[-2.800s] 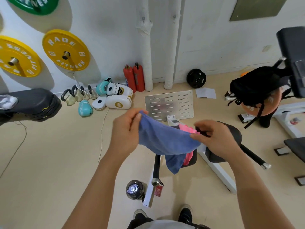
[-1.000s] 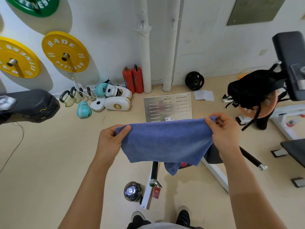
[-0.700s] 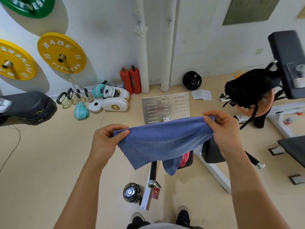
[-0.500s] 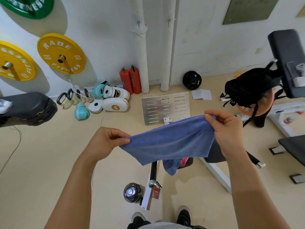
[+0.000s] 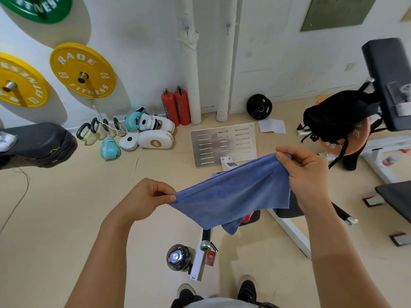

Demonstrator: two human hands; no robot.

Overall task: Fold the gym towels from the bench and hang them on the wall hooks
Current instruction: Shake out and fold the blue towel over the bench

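Beige gym floor [image 5: 55, 218], white wall [image 5: 144, 52] behind. Nearest the camera: dark shoes [image 5: 248, 287], a round bottle [image 5: 178, 257] standing on the floor just beside the white bench frame [image 5: 198, 261]. Above that, both hands hold a blue towel [image 5: 233, 196] stretched in the air over the bench. Left hand [image 5: 142, 198] pinches the lower-left corner between thumb and curled fingers; right hand [image 5: 307, 174] pinches the upper-right corner, held higher, so the top edge slopes up to the right. Towel hangs doubled, lower tip dangling. Pink cloth [image 5: 248, 217] lies on the bench pad [image 5: 255, 215], mostly hidden behind the towel. Further out: metal plate [image 5: 222, 143] on the floor, boxing gloves and pads [image 5: 146, 134], small kettlebells [image 5: 97, 130], two red fire extinguishers [image 5: 175, 107], black weight plate [image 5: 259, 106] leaning at the wall. Two wall hooks [image 5: 187, 29] on the white pipes. Yellow weight plates [image 5: 82, 70] mounted far left.
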